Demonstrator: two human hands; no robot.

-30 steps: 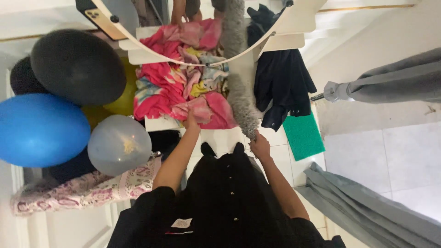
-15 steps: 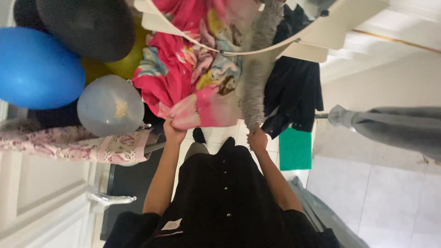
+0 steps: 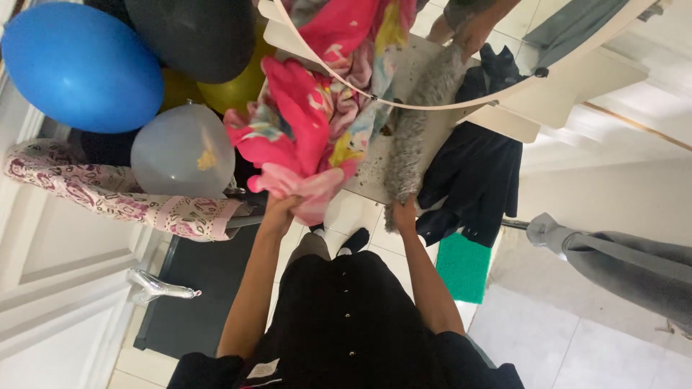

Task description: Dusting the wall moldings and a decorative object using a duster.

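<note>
Pink, with yellow and pale blue patches, the crumpled cloth (image 3: 303, 137) is lying heaped on the white worktop (image 3: 367, 189) and is spilling over its near edge. In the head view, the left hand (image 3: 280, 210) is closing its grip around the lowest pink fold of that cloth, fingers curled fully round the fabric. The right hand (image 3: 404, 215) is gripping, just as tightly, the near end of a grey fluffy strip (image 3: 417, 137). This strip is long and narrow; its long axis is running from the hand up and slightly rightward across the worktop, toward the curved edge of a round mirror (image 3: 404, 106), where its reflection is carrying on. Dark specks are scattered on the worktop beside it. A black garment (image 3: 472, 176) is hanging over the worktop's right edge, above a green mat (image 3: 463, 268) on the tiled floor. To the left, a blue balloon (image 3: 81, 66), a black balloon (image 3: 194, 36) and a grey balloon (image 3: 183, 153) are clustering together, above a floral-patterned roll (image 3: 115, 198). A small white rectangular label (image 3: 264, 368) is sitting low on the person's black clothing.
</note>
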